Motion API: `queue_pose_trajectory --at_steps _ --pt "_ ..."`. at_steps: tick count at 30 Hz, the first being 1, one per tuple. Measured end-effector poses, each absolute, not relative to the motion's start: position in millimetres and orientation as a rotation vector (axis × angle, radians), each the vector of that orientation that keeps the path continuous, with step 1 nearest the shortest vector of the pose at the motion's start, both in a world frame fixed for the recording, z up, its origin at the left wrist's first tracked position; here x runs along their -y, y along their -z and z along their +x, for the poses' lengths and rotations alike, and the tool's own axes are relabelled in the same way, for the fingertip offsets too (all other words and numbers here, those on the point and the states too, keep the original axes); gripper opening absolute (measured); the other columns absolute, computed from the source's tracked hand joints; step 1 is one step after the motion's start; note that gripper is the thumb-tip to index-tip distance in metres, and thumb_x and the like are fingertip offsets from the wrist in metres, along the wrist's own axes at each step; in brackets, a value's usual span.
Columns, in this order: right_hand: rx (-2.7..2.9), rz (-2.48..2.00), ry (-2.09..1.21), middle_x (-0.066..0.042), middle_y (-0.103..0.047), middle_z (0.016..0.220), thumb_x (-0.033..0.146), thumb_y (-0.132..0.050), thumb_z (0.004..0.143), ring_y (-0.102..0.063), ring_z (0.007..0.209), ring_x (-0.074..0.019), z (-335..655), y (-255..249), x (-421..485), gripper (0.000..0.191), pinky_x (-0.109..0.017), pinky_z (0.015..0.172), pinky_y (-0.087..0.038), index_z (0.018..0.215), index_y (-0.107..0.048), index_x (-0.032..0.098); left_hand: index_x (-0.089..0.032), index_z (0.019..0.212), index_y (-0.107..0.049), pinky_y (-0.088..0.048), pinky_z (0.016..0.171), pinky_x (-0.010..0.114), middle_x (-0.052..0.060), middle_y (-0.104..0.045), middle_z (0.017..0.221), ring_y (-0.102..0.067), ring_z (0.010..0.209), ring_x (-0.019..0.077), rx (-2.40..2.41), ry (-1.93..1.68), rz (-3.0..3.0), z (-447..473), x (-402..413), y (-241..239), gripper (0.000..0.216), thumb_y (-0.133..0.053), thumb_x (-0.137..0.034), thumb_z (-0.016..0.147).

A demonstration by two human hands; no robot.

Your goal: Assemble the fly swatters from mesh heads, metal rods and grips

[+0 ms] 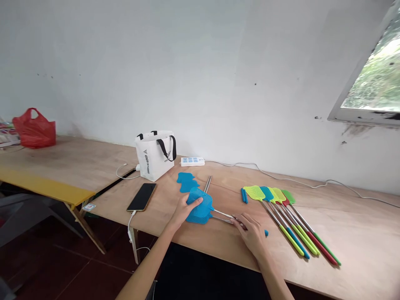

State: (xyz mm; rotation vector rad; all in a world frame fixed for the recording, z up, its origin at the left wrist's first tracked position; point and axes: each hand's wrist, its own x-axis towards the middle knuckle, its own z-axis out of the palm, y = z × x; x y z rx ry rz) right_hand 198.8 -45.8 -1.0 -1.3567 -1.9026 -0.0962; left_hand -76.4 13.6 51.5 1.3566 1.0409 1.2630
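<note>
My left hand (183,210) pinches the mesh head of a blue fly swatter (203,201), thumb on top. My right hand (251,231) has its fingers closed around this swatter's thin metal rod. Below it lies a second blue fly swatter (200,219), whose rod runs under my right hand; a blue handle tip (266,233) shows past that hand. Loose blue swatter heads (188,186) and bare metal rods (208,183) lie behind my left hand. Two blue handles (244,196) rest side by side farther right.
Several whole fly swatters (293,225) in yellow-green, blue, red and green lie in a row at right. To the left are a phone (142,197) on a cable, a white bag (156,160) and a power strip (192,161). A red plastic bag (36,131) stands on another table.
</note>
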Motion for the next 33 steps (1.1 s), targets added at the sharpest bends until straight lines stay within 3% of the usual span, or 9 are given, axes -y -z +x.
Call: queue_pose_trajectory --at_steps 11,17,22,26,29,33 --pt "1.924 -1.386 0.1 -0.003 -0.069 0.084 0.05 -0.044 0.103 -0.068 0.08 -0.0183 197.3 1.1 46.7 0.036 -0.026 0.069 -0.044 0.103 -0.073 0.028 -0.019 0.104 -0.067 -0.055 0.09 0.039 0.008 -0.074 0.102 -0.069 0.101 0.0279 -1.015 -1.276 1.388 -81.5 -26.6 -39.5 0.043 -0.074 -0.053 0.079" --pt "1.99 -1.435 0.176 -0.004 -0.066 0.089 0.028 -0.042 0.103 -0.062 0.085 -0.0203 202.8 8.8 38.8 0.031 -0.03 0.078 -0.045 0.116 -0.07 0.029 -0.021 0.116 -0.054 -0.055 0.082 0.037 0.01 -0.074 0.104 -0.07 0.1 0.0282 -1.051 -1.274 1.408 -85.0 -38.7 -23.9 0.055 -0.075 -0.053 0.076" --pt "2.102 -1.544 0.2 -0.005 -0.064 0.099 0.0 -0.036 0.088 -0.059 0.093 -0.0211 208.0 17.8 35.2 0.063 -0.033 0.083 -0.043 0.138 -0.058 0.031 -0.022 0.124 -0.047 -0.051 0.072 0.033 0.001 -0.069 0.08 -0.068 0.076 0.0222 -1.191 -1.257 1.581 -90.7 -43.9 -8.0 0.054 -0.067 -0.05 0.083" --pt "2.095 -1.581 0.187 -0.006 -0.063 0.106 -0.004 -0.036 0.081 -0.058 0.097 -0.0207 210.7 22.4 34.5 0.071 -0.034 0.088 -0.042 0.139 -0.056 0.031 -0.023 0.128 -0.046 -0.049 0.079 0.034 0.001 -0.068 0.09 -0.066 0.082 0.0208 -1.349 -1.243 1.76 -95.3 -46.9 2.1 0.047 -0.061 -0.039 0.086" --pt "2.072 -1.571 0.181 -0.006 -0.064 0.104 0.001 -0.036 0.087 -0.059 0.096 -0.0215 209.6 22.0 34.9 0.061 -0.035 0.087 -0.042 0.135 -0.059 0.031 -0.023 0.129 -0.047 -0.048 0.088 0.038 0.004 -0.066 0.101 -0.064 0.096 0.0235 -1.465 -1.245 1.87 -97.8 -46.8 7.5 0.042 -0.055 -0.034 0.089" --pt "2.029 -1.544 0.18 -0.005 -0.065 0.105 0.028 -0.042 0.101 -0.06 0.099 -0.0243 205.3 17.7 36.9 0.029 -0.039 0.087 -0.043 0.122 -0.063 0.03 -0.021 0.125 -0.053 -0.044 0.097 0.044 0.009 -0.065 0.111 -0.06 0.109 0.0288 -1.564 -1.21 1.986 -98.2 -41.4 4.1 0.039 -0.057 -0.039 0.091"
